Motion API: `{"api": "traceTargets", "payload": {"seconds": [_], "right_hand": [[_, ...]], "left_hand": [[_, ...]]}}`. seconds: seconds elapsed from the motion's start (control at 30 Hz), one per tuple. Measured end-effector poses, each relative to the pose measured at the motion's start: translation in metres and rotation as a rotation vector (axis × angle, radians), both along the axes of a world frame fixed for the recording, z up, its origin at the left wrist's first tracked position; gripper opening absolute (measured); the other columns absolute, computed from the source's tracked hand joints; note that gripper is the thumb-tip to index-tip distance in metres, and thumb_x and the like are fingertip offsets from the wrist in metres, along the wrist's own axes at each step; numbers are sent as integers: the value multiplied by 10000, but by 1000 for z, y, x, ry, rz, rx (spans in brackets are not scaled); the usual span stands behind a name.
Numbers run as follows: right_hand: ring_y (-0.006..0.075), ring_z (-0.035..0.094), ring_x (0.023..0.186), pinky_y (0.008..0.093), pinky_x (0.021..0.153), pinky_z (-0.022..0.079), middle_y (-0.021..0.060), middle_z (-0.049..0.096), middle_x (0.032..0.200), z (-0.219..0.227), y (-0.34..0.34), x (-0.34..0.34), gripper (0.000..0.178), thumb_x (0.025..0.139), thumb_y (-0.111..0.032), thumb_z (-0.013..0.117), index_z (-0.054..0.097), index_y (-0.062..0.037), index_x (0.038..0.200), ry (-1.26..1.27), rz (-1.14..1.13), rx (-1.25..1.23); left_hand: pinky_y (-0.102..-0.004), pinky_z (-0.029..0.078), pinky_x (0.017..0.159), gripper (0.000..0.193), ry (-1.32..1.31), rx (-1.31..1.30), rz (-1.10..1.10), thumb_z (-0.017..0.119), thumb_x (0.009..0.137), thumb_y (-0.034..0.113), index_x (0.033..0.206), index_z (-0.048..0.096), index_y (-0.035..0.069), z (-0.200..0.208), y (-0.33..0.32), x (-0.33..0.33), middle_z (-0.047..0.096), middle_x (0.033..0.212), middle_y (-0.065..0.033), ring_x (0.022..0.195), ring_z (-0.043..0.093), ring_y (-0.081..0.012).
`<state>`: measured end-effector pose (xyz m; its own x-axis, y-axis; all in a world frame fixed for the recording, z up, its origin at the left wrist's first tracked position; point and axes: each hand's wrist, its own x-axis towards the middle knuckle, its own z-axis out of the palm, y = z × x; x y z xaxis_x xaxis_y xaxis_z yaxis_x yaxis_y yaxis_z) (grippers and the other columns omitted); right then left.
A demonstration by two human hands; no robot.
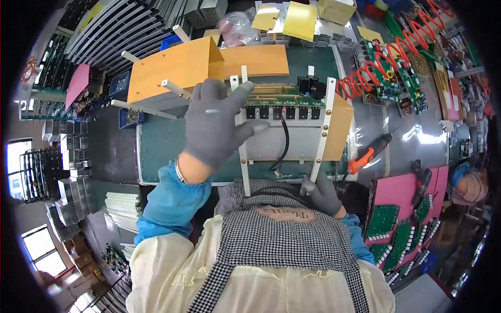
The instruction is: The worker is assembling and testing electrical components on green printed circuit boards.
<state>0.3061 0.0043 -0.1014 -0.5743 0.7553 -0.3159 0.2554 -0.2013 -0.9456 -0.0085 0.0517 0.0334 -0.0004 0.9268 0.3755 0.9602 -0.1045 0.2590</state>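
An assembly of grey metal plate [282, 141] and green circuit board [271, 101] lies on the green work mat [167, 141]. White metal strips run along both its sides. Over the left white strip [244, 156] is my left hand [211, 122], in a grey glove, thumb and fingers spread apart near the board's left end. At the near end of the right white strip [322, 133], my right hand [323, 194], also gloved, has its fingers closed about the strip's tip. A black cable [285, 141] with a red part hangs from the board across the plate.
Orange panels [172, 70] with white strips stand behind to the left. An orange-and-black power screwdriver [369, 154] lies at right, below a red coiled hose [386, 62]. Further right, a pink sheet [391, 193] bears green circuit boards. Blue bins [130, 118] sit at left.
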Motion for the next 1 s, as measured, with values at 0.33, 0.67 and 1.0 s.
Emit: {"api": "traceTargets", "payload": {"seconds": [0.33, 0.67, 1.0], "right_hand": [[156, 621, 712, 300, 687, 502, 79, 622, 810, -7, -11, 0, 393, 986, -231, 556, 475, 29, 1269, -45, -51, 53], [143, 585, 681, 297, 654, 475, 71, 600, 750, 5, -7, -7, 373, 977, -216, 536, 475, 42, 1240, -38, -76, 62], [138, 588, 670, 289, 656, 484, 55, 595, 768, -4, -16, -3, 358, 989, -245, 550, 501, -8, 1253, 19, -100, 83]], "left_hand": [[-410, 505, 706, 529, -23, -27, 53, 887, 597, 424, 987, 720, 108, -11, -1, 12, 519, 948, -126, 858, 564, -296], [-427, 505, 741, 475, -32, -42, 68, 885, 616, 373, 971, 721, 103, -11, 3, 12, 528, 956, -133, 910, 564, -310], [-436, 484, 749, 486, -88, -37, 40, 891, 611, 353, 984, 714, 96, -7, 0, 11, 516, 958, -146, 927, 546, -330]]}}
